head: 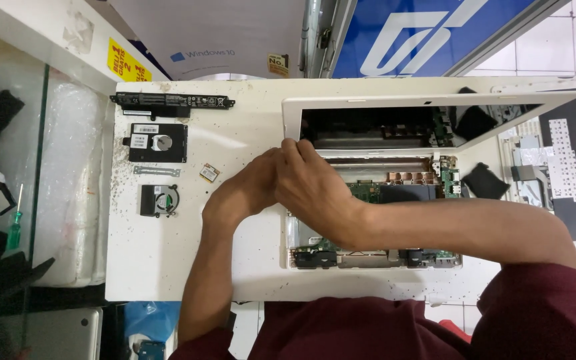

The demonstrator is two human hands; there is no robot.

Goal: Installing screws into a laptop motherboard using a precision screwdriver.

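Head view: both hands meet at the left hinge corner of the opened white laptop (368, 200) on the white table (248, 127). Right hand (311, 183) pinches the screen frame corner; left hand (248, 187) is curled beside it, its grip hidden. Battery (171, 101), hard drive (158, 143) and fan (159, 201) lie left.

A computer repair shop — opened laptop (375, 193); loose fan (159, 200), hard drive (157, 143), screwdriver (14, 227) on the bench.
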